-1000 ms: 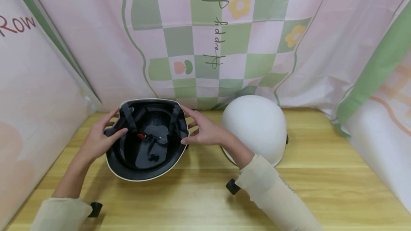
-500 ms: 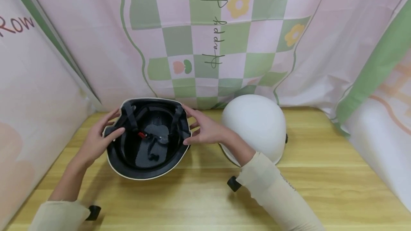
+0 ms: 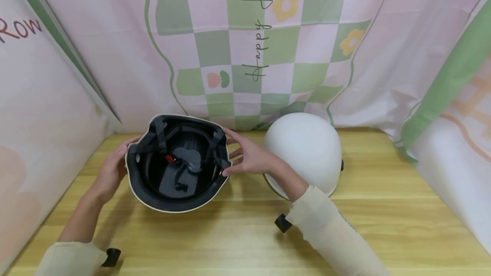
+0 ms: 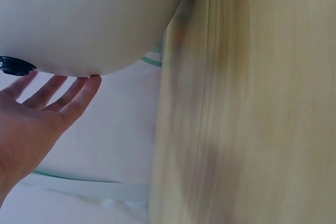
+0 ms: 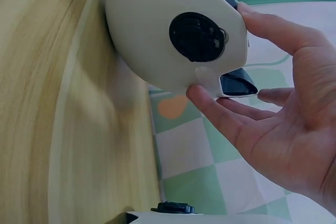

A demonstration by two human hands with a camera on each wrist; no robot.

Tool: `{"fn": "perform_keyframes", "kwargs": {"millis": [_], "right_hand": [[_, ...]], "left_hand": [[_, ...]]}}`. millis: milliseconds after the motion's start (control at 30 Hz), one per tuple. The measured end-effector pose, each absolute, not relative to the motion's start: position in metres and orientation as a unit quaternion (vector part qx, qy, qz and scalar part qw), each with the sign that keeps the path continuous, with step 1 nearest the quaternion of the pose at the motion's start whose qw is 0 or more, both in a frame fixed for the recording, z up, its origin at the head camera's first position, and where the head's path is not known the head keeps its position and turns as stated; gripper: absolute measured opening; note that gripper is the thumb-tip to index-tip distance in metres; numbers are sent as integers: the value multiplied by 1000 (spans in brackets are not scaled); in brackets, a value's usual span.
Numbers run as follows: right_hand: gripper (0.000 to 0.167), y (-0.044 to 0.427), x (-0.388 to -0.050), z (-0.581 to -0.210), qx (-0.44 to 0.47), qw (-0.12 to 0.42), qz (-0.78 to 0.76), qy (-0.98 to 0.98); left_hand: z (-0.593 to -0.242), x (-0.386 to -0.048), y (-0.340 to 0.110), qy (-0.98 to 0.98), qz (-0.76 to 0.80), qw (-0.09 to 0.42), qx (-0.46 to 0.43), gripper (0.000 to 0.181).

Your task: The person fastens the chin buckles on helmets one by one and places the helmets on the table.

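A white helmet [image 3: 180, 205] with black lining lies upturned on the table, its hollow side showing in the head view. Dark straps and a red buckle [image 3: 170, 158] hang inside it. My left hand [image 3: 111, 173] is at the left side, and in the left wrist view its fingertips touch the outer shell [image 4: 94, 30]. My right hand [image 3: 251, 154] grips the right rim between thumb and fingers. The right wrist view shows this hold beside a black round vent [image 5: 197, 36]. A second white helmet [image 3: 304, 150] sits dome up to the right, behind my right forearm.
The wooden table [image 3: 245, 242] carries both helmets. A checkered curtain [image 3: 249, 46] hangs right behind them, with printed cloth walls [image 3: 46, 97] at either side. Each sleeve has a black wrist mount [image 3: 283, 223] near its cuff.
The upturned helmet has turned slightly, its left rim swinging outward and its right rim shifting right. My left thumb has come off the inner rim. My right hand moved a little right.
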State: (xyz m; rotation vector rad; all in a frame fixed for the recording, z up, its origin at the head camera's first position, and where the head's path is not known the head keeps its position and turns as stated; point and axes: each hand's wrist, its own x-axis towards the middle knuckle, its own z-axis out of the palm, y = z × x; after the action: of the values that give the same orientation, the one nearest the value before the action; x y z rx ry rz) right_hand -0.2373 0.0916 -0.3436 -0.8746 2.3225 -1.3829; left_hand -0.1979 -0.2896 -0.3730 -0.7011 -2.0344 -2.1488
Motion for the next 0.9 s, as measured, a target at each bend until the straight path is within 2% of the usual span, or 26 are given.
{"fn": "perform_keyframes", "kwargs": {"millis": [500, 900], "right_hand": [[108, 94, -239, -360, -278, 157, -503, 803], [114, 89, -240, -386, -233, 171, -468, 835]], "left_hand": [[-379, -200, -290, -646, -724, 29, -242, 48], [-378, -201, -280, -677, -702, 18, -223, 46]]}}
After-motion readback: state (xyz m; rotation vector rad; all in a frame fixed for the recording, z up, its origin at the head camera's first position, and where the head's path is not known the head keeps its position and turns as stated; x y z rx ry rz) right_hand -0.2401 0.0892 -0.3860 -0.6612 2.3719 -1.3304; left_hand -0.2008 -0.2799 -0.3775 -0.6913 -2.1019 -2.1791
